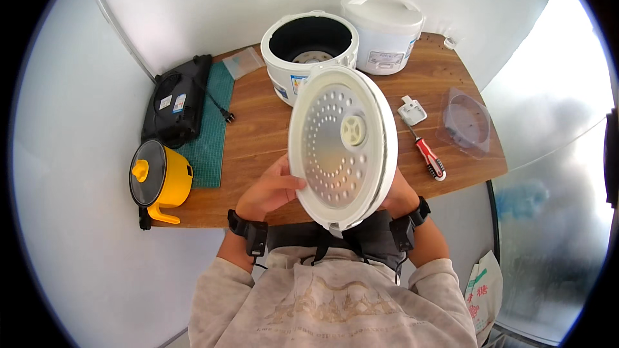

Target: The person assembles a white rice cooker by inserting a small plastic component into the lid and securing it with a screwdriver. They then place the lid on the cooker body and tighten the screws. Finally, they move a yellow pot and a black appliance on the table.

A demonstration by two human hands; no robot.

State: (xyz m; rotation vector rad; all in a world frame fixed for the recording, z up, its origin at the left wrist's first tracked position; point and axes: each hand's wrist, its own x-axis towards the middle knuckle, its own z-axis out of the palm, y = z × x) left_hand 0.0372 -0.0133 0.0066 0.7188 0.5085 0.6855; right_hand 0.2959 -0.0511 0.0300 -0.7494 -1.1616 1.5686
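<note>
Both my hands hold up a white rice cooker lid [329, 174], tilted so its dimpled metal inner plate and round vent face left and toward me. My left hand [274, 185] grips the lid's left edge, thumb on the rim. Around the right side is my right hand [401, 192]; its fingers are mostly hidden behind the lid. Just beyond the lid stands an open white rice cooker body [276, 67], dark inside. To the right lie a screwdriver [430, 158] with a red and white handle and a small white plastic part [412, 110].
A second rice cooker [387, 38], lid closed, stands at the back. On the left are a black appliance [174, 106] with a plug cord, a green cutting mat [209, 148] and a yellow electric pot [173, 177]. A clear plastic tray [465, 122] holding small pieces sits at the table's right.
</note>
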